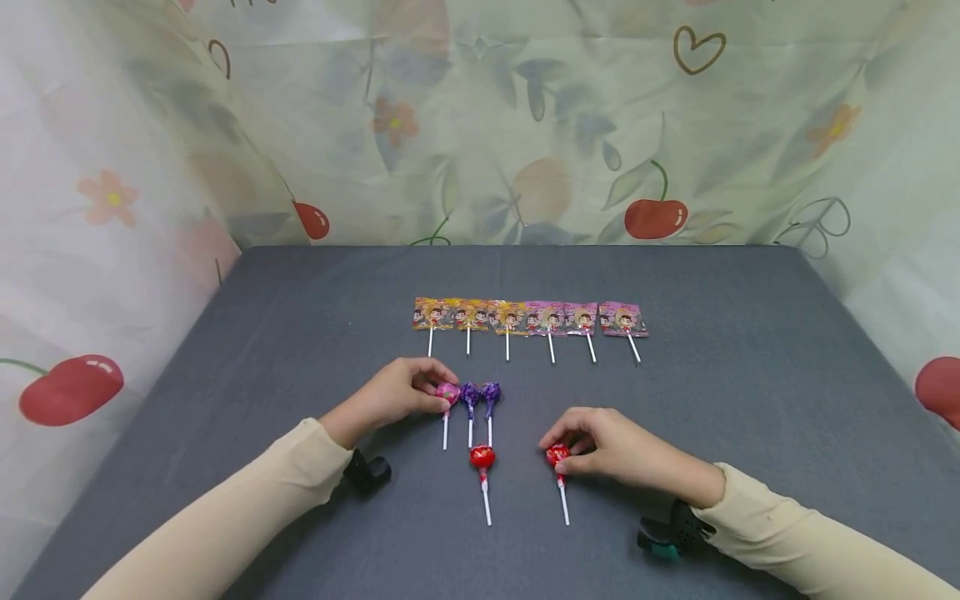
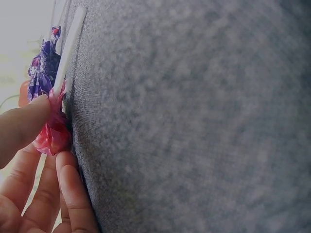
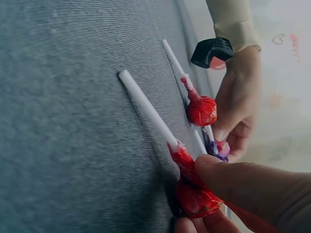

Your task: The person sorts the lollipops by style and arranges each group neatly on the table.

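Observation:
On the dark table my left hand (image 1: 408,388) pinches a pink-wrapped lollipop (image 1: 447,393) by its head, thumb on one side and fingers on the other. Two purple lollipops (image 1: 470,395) lie side by side just right of it, sticks toward me. My right hand (image 1: 603,446) holds a red lollipop (image 1: 557,455) between thumb and fingers; its white stick (image 3: 148,109) lies close to the cloth in the right wrist view. Between the hands, nearer to me, rests another red lollipop (image 1: 482,457), untouched. The left wrist view shows the pink wrapper (image 2: 53,138) under the thumb.
Behind the hands, a row of several flat-packed lollipops lies across the table, yellow packets (image 1: 471,315) on the left and pink packets (image 1: 581,317) on the right. A patterned curtain (image 1: 480,125) encloses the back and sides of the grey table (image 1: 300,292).

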Available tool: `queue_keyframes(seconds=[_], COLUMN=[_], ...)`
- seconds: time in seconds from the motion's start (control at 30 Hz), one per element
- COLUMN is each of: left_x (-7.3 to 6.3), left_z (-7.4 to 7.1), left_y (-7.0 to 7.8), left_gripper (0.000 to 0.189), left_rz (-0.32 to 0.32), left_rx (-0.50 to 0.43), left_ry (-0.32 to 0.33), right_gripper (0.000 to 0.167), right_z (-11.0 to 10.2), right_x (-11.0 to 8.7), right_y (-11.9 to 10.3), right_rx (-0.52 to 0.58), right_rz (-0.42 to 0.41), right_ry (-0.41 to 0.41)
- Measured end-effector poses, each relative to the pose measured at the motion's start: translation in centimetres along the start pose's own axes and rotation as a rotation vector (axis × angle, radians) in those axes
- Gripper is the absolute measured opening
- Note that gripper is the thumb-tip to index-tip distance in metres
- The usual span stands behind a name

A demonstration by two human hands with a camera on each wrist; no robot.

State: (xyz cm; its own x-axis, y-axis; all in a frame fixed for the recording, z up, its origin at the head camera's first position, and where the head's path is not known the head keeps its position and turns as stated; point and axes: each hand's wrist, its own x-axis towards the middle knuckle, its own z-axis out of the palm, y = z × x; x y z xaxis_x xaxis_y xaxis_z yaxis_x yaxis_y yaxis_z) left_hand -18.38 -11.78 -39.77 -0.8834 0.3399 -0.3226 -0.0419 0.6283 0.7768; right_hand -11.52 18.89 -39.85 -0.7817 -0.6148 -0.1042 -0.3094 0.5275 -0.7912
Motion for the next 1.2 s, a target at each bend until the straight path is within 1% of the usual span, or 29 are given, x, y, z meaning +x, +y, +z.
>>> queue_keyframes(seconds=[0.17,0.3,0.5,0.6,0.7,0.8,0.93,1.2], left_x=[0.0,0.0,-0.1,-0.1,0.0,0.0,0.1,0.1], left_z=[0.0,0.0,0.0,0.0,0.0,0.0,0.0,0.0], left_y=[0.0,-0.1,0.0,0.0,0.0,-0.1,-0.1,0.0], left_gripper=[0.024,0.024,0.024,0.024,0.024,0.024,0.024,0.024], left_rz=[0.004,0.011,0.004,-0.002,0.0,0.006,0.012,0.012], left_rx=[0.001,-0.002,-0.002,-0.004,-0.005,-0.004,-0.007,-0.007], left_ry=[-0.001,-0.004,-0.003,-0.002,-0.002,-0.002,-0.003,-0.004], right_gripper=[0.02,0.023,0.028,0.028,0.028,0.027,0.025,0.023], right_z=[-0.5,-1.2,-2.1,-2.2,-2.0,-1.6,-1.1,-0.5], right_x=[0.7,1.7,3.5,4.4,5.4,6.2,7.1,7.7], right_y=[-0.7,-1.7,-3.1,-3.4,-3.2,-2.7,-1.8,-1.3], right_rx=[-0.024,-0.028,-0.016,-0.014,-0.04,-0.074,-0.114,-0.125], right_rz=[-0.024,-0.053,-0.059,-0.061,-0.072,-0.073,-0.056,-0.044], right_ry=[0.02,0.065,0.13,0.156,0.176,0.176,0.146,0.122])
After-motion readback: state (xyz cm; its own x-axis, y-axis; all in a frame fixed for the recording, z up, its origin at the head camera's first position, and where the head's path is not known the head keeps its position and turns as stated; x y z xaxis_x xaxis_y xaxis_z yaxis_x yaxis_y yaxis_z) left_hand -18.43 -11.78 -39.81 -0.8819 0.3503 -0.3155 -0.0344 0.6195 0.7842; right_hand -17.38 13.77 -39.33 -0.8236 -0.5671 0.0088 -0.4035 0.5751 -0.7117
